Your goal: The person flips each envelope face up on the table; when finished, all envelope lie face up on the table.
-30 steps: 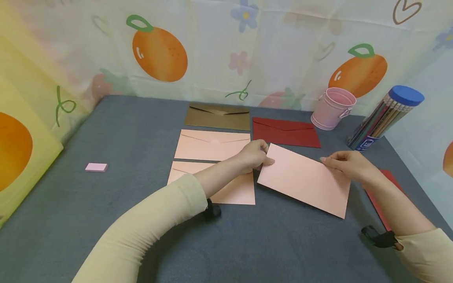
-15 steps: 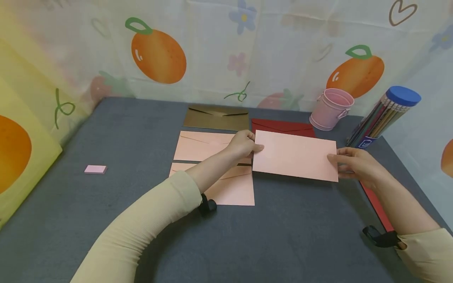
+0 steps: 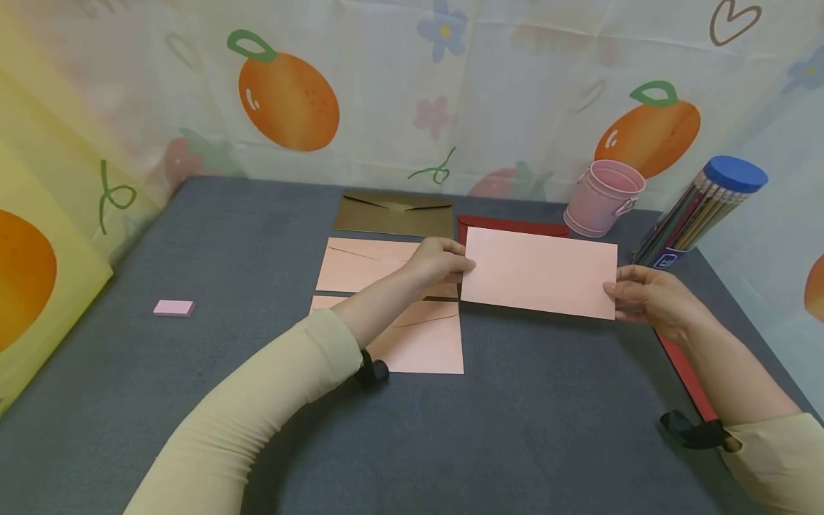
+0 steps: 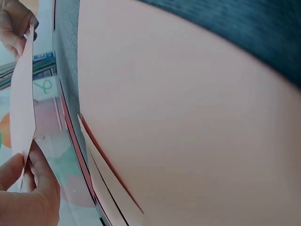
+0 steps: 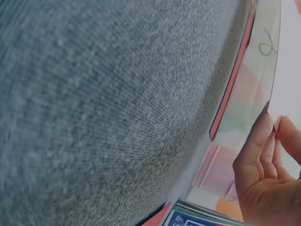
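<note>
A pale pink envelope [image 3: 539, 273] is held up above the table, its plain side facing the head camera. My left hand [image 3: 434, 266] pinches its left edge, thumb in front and fingers behind. At the other end, my right hand [image 3: 650, 297] pinches the right edge the same way. The left wrist view shows the raised pink envelope [image 4: 22, 94] nearly edge-on between both hands. Behind it lies a red envelope [image 3: 515, 224], mostly covered in the head view. Two more pink envelopes, an upper one [image 3: 360, 268] and a lower one [image 3: 425, 347], lie flap-up, partly hidden by my left arm.
An olive envelope [image 3: 394, 214] lies at the back. A pink bucket [image 3: 601, 200] and a blue-lidded tube of pencils [image 3: 702, 211] stand back right. A red flat item [image 3: 687, 375] is partly under my right forearm. A small pink block [image 3: 174, 308] lies at left.
The pink envelope has turned from slanted to nearly level and moved back, over the red envelope. My right hand has shifted from its top edge to its right edge.
</note>
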`<state>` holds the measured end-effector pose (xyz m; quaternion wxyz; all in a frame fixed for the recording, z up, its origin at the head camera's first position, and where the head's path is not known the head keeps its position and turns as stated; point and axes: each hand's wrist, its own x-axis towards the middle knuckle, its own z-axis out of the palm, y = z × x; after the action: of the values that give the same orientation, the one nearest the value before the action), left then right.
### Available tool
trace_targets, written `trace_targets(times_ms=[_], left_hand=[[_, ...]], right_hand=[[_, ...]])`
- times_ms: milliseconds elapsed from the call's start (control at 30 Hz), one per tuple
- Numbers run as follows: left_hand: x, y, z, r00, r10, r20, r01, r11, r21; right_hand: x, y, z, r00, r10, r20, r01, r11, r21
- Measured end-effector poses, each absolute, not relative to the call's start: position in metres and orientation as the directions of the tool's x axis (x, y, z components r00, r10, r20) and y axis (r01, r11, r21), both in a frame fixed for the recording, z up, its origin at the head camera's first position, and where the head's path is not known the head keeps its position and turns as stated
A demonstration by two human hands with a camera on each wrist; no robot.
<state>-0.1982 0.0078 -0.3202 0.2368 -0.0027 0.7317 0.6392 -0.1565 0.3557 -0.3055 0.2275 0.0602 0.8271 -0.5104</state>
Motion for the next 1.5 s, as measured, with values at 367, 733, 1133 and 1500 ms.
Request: trace_targets(times_ms=[367,733,1133,1500], left_hand=[[-0.204,0.001,-0.316,-0.913,0.269,-0.307,-0.269,0.168,0.948],[-0.205,0.0,-0.32,-0.913,0.285,-0.291,-0.298,0.02,0.954],[-0.206,-0.003,-0.321,-0.9,0.275,-0.337,-0.354,-0.011,0.935],[-0.206,-0.006,-0.327,-0.9,0.259,-0.349,-0.344,0.067,0.937]], right_hand=[[-0.158,0.362,-0.306,-0.905,-0.186,-0.382,0.386,0.018,-0.922],[-0.155,0.366,-0.309,-0.924,-0.215,-0.315,0.351,-0.159,-0.923],[-0.16,0.363,-0.31,-0.898,-0.232,-0.374,0.4,-0.077,-0.913],[-0.157,0.36,-0.309,-0.877,-0.242,-0.416,0.434,-0.026,-0.901]])
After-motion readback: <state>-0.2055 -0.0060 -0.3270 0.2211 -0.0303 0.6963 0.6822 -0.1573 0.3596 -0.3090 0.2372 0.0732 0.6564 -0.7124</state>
